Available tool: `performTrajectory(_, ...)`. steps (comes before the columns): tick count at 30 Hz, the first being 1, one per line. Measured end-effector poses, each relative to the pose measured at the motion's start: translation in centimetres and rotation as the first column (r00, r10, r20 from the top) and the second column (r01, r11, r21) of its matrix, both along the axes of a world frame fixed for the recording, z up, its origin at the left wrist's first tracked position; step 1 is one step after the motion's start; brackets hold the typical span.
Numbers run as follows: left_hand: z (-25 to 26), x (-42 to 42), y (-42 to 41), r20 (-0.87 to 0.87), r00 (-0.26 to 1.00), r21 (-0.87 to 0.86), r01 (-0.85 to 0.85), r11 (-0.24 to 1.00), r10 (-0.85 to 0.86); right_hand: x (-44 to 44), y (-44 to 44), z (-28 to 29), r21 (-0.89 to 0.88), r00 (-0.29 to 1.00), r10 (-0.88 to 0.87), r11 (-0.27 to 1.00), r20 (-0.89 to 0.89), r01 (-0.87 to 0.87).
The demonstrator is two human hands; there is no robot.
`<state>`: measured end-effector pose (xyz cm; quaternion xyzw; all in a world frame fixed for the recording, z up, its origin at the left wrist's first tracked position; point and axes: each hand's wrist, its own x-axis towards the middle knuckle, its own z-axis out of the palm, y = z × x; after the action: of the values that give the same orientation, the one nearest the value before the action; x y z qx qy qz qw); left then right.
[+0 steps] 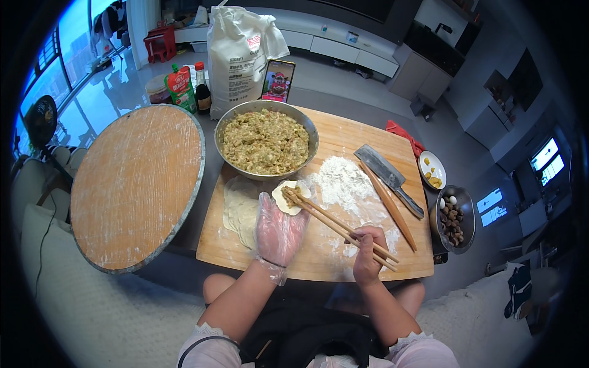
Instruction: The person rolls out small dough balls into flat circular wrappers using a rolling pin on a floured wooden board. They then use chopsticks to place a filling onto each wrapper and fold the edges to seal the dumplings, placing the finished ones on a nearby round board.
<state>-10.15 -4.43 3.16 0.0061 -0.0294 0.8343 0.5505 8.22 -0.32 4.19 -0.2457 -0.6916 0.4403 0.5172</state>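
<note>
My left hand (pixel 280 237), in a clear plastic glove, holds a round dough wrapper (pixel 279 197) on its fingers. My right hand (pixel 366 257) is bare and grips a pair of wooden chopsticks (pixel 336 223). Their tips touch a small lump of filling (pixel 291 195) on the wrapper. Just beyond the left hand stands a metal bowl (pixel 267 175) heaped with chopped greenish filling (pixel 264 140). Overlapping dough wrappers (pixel 237 214) lie left of the glove, partly hidden by it. All this is on a wooden board (pixel 363 129).
Loose flour (pixel 341 184), a tapered rolling pin (pixel 389 207) and a cleaver (pixel 382 168) occupy the board's right side. Leftward is a round floured board (pixel 138 188). A flour sack (pixel 237 60), propped phone (pixel 278 80) and sauce bottle (pixel 202 89) stand behind; a plate (pixel 441 168) and metal basin (pixel 468 221) sit right.
</note>
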Motion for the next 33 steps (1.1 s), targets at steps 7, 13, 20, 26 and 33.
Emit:
performTrajectory(7, -0.9, -1.0, 0.2, -0.018, 0.994, -0.011, -0.112, 0.994, 0.111, 0.7, 0.2, 1.3, 0.007, 0.997, 0.067, 0.998, -0.046, -0.067)
performTrajectory(13, -1.2, -0.6, 0.0, -0.019, 1.0, -0.028, -0.023, 0.999, 0.023, 0.1, 1.3, 2.6, 0.026, 0.984, 0.047, 0.999, -0.17, -0.043)
performTrajectory(20, -0.8, -0.3, -0.2, -0.05, 0.995, -0.037, 0.083, 0.996, -0.085, -7.4, 9.4, 7.5, 0.09, 0.995, 0.099, 0.991, 0.007, -0.099)
performTrajectory(26, 0.1, -0.2, -0.7, -0.071, 0.979, 0.053, 0.195, 0.979, -0.192, -10.7, 13.6, 4.8, -0.16, 0.952, 0.072, 0.987, 0.298, -0.025)
performTrajectory(33, 1.0, 0.2, -1.5, -0.069, 0.981, 0.016, 0.184, 0.983, -0.183, -3.7, 6.5, 1.7, 0.025, 0.913, 0.091, 0.994, 0.398, -0.11)
